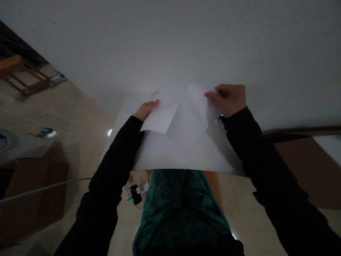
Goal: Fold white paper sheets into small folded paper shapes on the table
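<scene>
My left hand [146, 109] grips a white sheet of paper [163, 119] by its left side, thumb on top. The sheet is raised at its near edge above the white tabletop [160, 161]. On the right, my right hand [232, 100] pinches a second piece of white paper [198, 101] between thumb and fingers; this piece is curled and lifted. Whether the two pieces join at the back cannot be told in the dim light. Close to my right wrist lies a small dark curved object [221, 122], mostly hidden by the sleeve.
A pale wall [170, 42] rises directly behind the table. Cardboard boxes stand at the left [39, 188] and right [306, 170]. A grey cable [53, 186] stretches across the left side. On the floor lies a phone [135, 194] with cords. Far left is a wooden stool [18, 71].
</scene>
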`<state>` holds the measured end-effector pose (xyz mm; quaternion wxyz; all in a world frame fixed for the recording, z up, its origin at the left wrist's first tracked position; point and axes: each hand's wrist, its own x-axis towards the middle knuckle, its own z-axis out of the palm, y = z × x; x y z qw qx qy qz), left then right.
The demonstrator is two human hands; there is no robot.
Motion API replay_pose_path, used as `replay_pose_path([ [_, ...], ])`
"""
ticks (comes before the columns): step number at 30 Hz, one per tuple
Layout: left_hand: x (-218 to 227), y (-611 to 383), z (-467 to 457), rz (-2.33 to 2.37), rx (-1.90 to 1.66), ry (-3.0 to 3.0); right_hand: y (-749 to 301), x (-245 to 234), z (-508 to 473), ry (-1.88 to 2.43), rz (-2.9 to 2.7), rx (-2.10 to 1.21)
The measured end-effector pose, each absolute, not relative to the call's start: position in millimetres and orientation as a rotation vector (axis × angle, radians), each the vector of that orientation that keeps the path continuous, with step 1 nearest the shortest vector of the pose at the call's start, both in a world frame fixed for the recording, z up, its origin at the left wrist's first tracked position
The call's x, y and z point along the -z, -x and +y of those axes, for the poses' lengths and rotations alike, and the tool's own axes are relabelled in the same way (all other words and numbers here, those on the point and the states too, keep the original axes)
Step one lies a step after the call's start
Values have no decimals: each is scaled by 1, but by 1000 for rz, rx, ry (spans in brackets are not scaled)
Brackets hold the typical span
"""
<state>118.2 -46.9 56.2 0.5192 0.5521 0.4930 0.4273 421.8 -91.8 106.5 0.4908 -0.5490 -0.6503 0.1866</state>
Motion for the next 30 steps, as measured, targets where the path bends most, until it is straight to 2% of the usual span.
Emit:
replay_pose_path([
  [2, -56, -126, -50, 1190, -969, -1261, -422, -106, -94, 1364, -1557, -470],
  [7, -55, -133, -49, 1194, -1184, -1178, -433, -103, -102, 1302, -1517, -653],
  [18, -45, -137, -54, 1129, -860, -1178, -428, -111, -108, 1312, -1592, -657],
  [24, -46, -139, -53, 1258, -1448, -1359, -448, -101, -102, 1302, -1386, -688],
  [27, -51, -140, -53, 1249, -1589, -1386, -447, -92, -92, 1267, -1266, -718],
  [30, -56, -144, -56, 1233, -1652, -1390, -431, -81, -86, 1135, -1037, -886],
])
